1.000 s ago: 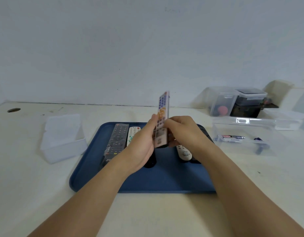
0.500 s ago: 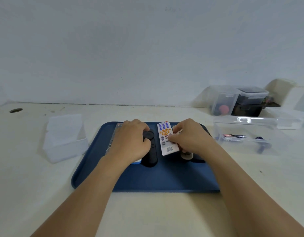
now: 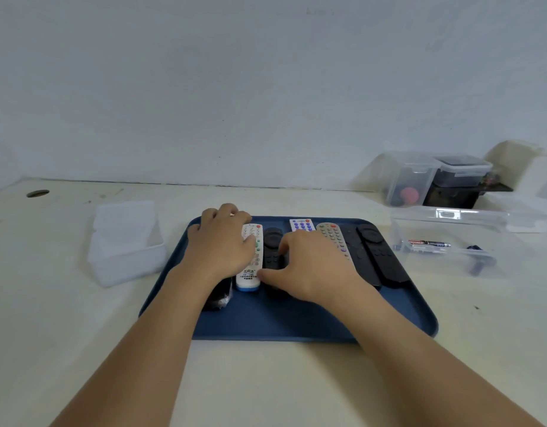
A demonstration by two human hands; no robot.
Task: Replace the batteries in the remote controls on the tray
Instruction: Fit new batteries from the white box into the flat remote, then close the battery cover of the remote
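Left hand (image 3: 220, 248) laid loosely over white remote (image 3: 250, 260); right hand (image 3: 309, 266) closing round black remote (image 3: 272, 248) (grip unclear); neighbours could be knocked askew.

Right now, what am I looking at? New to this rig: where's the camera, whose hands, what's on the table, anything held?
No robot here: one wide-angle camera worn on a person's head looks forward and down at their bare hands. A blue tray on a pale table carries several remotes. The left hand lies over a plastic-wrapped black remote beside the white remote. The right hand rests on a black remote; whether either grips is unclear. At right, a clear bin holds a battery.
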